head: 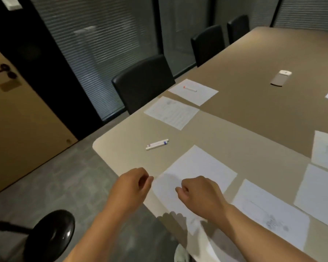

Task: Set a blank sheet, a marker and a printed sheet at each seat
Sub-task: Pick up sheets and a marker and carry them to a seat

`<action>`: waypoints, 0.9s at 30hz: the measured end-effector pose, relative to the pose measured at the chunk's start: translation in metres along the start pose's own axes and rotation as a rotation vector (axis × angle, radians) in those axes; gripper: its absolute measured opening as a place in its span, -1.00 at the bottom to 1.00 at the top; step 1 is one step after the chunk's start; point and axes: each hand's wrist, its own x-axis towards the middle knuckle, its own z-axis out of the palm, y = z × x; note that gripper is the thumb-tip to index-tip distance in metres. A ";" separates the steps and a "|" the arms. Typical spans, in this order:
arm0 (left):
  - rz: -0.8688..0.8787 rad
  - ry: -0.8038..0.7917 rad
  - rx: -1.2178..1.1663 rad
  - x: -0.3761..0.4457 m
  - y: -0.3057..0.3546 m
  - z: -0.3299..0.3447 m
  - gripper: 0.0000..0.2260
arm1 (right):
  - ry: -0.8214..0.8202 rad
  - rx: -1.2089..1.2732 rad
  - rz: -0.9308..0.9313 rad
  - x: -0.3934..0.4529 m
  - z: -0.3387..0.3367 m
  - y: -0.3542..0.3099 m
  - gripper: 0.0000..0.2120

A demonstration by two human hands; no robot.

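Fingers (147, 179) of left hand (134, 184) and right hand (199, 193) curl loosely, empty, at the blank sheet (197, 165), probably squaring it to the seat; marker (157, 144) lies beyond them.

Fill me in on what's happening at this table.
A person is laying out seat sets. The left hand and right hand hover loosely curled by a blank sheet at the table corner, holding nothing. A blue-capped marker lies nearby on the table, a printed sheet alongside. The seat by the black chair has all three.
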 end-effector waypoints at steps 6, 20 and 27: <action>0.047 -0.002 0.000 0.102 -0.035 0.005 -0.90 | 0.020 0.039 0.046 0.109 -0.001 -0.005 -0.60; 0.108 -0.451 0.163 0.275 -0.112 0.077 -0.79 | -0.038 0.040 0.232 0.217 0.008 -0.021 -0.77; 0.313 -0.592 0.402 0.307 -0.130 0.129 -0.71 | -0.044 0.064 0.531 0.190 0.032 -0.016 -0.74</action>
